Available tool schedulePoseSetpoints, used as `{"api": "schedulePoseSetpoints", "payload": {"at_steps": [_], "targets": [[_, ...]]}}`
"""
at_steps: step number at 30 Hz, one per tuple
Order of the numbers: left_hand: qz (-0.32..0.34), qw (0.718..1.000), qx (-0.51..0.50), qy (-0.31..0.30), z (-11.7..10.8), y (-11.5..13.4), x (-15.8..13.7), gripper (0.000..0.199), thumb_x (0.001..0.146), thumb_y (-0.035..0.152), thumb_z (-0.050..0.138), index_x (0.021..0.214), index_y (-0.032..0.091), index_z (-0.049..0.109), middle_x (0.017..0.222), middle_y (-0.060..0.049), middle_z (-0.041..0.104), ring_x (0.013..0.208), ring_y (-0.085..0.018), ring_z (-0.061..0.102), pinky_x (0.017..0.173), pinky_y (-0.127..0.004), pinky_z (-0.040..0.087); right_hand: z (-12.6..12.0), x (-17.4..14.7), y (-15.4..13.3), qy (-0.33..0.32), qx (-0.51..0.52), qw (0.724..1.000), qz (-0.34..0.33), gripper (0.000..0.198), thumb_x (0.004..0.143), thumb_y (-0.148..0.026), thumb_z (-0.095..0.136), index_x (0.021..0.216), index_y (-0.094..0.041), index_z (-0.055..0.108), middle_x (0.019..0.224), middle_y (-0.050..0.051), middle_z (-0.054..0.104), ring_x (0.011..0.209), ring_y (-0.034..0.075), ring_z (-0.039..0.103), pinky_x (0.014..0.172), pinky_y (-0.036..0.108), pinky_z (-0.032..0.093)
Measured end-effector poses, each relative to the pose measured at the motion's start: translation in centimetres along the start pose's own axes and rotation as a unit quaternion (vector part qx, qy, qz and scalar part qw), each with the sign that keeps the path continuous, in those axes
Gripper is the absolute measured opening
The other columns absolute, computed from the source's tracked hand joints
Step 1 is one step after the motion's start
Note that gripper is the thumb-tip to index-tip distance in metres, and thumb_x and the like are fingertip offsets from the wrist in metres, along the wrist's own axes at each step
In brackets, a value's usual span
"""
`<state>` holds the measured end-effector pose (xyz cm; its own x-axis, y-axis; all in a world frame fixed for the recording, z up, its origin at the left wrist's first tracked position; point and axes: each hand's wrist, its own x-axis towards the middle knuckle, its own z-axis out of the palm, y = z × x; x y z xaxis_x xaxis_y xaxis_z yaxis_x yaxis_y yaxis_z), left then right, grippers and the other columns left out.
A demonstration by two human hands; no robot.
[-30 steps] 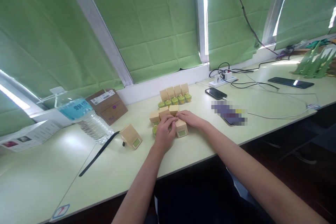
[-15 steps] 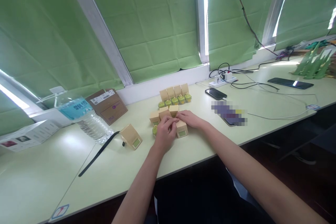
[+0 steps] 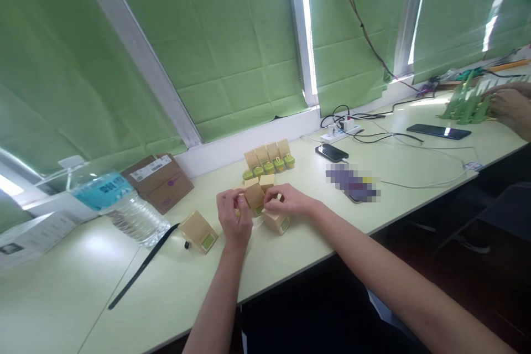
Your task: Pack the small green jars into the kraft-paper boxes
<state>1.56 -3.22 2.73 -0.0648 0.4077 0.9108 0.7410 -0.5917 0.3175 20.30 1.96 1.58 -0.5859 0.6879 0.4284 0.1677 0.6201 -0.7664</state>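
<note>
A small tan cardboard box point(image 3: 254, 196) is tilted up between my two hands. My left hand point(image 3: 234, 217) grips it from the left with curled fingers; a bit of green shows by the fingers. From the other side my right hand point(image 3: 289, 200) pinches its right edge, the fingertips partly hidden. Just under the right hand lies another tan box point(image 3: 277, 223) with a green window. Behind the held box stand more tan boxes point(image 3: 267, 180). Farther back is a row of small green items point(image 3: 269, 167) with upright tan flaps.
To the left are a tan box point(image 3: 199, 231), a black strap point(image 3: 143, 268), a large water bottle point(image 3: 133, 213) and a brown carton point(image 3: 160, 182). Rightward lie phones point(image 3: 332, 152), a power strip point(image 3: 341, 133) and cables. Another person's hand point(image 3: 511, 106) touches green spiky pieces point(image 3: 467, 105) at far right.
My hands have drawn apart, the left one moving left, and a box is now tilted up between them. The near box has turned. Another person's hand has come in at the far right.
</note>
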Motion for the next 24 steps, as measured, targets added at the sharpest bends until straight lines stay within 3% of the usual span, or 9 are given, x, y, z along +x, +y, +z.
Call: {"api": "schedulePoseSetpoints", "payload": {"at_steps": [3, 7, 15, 18, 21, 24], "targets": [[-0.028, 0.999, 0.022, 0.004, -0.2, -0.7, 0.4, 0.021, 0.093, 0.021, 0.049, 0.107, 0.018, 0.065, 0.101, -0.008, 0.053, 0.082, -0.017, 0.054, 0.080, -0.033, 0.049, 0.0, -0.1, -0.7, -0.008, -0.052, 0.999, 0.003, 0.017, 0.079, -0.037, 0.069, 0.086, -0.022, 0.072, 0.088, 0.001, 0.073, 0.081, 0.019, 0.062, 0.069, 0.027, 0.042], [-0.042, 0.998, 0.027, -0.035, 0.2, -1.6, 0.1, 0.028, 0.092, 0.020, 0.050, 0.118, 0.019, 0.062, 0.111, -0.010, 0.052, 0.091, -0.019, 0.056, 0.086, -0.035, 0.050, -1.1, -1.1, -1.2, 0.007, -0.125, 0.992, 0.022, 0.019, 0.080, -0.039, 0.067, 0.081, -0.021, 0.071, 0.082, 0.002, 0.071, 0.074, 0.019, 0.060, 0.065, 0.028, 0.039], [-0.059, 0.992, 0.032, -0.110, 1.2, -2.0, -1.0, 0.032, 0.093, 0.017, 0.046, 0.122, 0.022, 0.058, 0.110, -0.009, 0.055, 0.105, -0.023, 0.058, 0.095, -0.041, 0.048, -4.9, -3.0, 2.8, 0.158, -0.203, 0.952, 0.165, 0.027, 0.088, -0.044, 0.051, 0.084, -0.022, 0.065, 0.090, 0.007, 0.068, 0.084, 0.023, 0.059, 0.070, 0.031, 0.039], [-0.061, 0.986, 0.026, -0.150, 1.2, -1.6, -1.3, 0.037, 0.091, 0.014, 0.048, 0.127, 0.023, 0.053, 0.114, -0.009, 0.056, 0.109, -0.023, 0.056, 0.098, -0.042, 0.047, -4.2, -1.2, 4.3, 0.188, -0.150, 0.949, 0.202, 0.031, 0.093, -0.046, 0.042, 0.091, -0.022, 0.061, 0.092, 0.007, 0.067, 0.086, 0.023, 0.060, 0.072, 0.032, 0.040], [-0.057, 0.982, 0.031, -0.176, 1.0, -1.4, -1.4, 0.041, 0.090, 0.013, 0.049, 0.130, 0.023, 0.050, 0.117, -0.009, 0.057, 0.110, -0.023, 0.056, 0.098, -0.042, 0.046, -1.7, 1.1, 4.5, 0.213, -0.090, 0.946, 0.227, 0.033, 0.092, -0.049, 0.041, 0.095, -0.022, 0.059, 0.096, 0.007, 0.067, 0.086, 0.024, 0.060, 0.074, 0.034, 0.042], [-0.052, 0.981, 0.030, -0.184, 0.9, -1.5, -1.3, 0.042, 0.089, 0.014, 0.050, 0.130, 0.023, 0.049, 0.117, -0.010, 0.059, 0.111, -0.024, 0.057, 0.098, -0.042, 0.046, 0.6, 2.3, 4.4, 0.243, -0.025, 0.949, 0.198, 0.037, 0.093, -0.053, 0.041, 0.105, -0.022, 0.056, 0.104, 0.007, 0.067, 0.093, 0.025, 0.060, 0.081, 0.037, 0.045]]}}
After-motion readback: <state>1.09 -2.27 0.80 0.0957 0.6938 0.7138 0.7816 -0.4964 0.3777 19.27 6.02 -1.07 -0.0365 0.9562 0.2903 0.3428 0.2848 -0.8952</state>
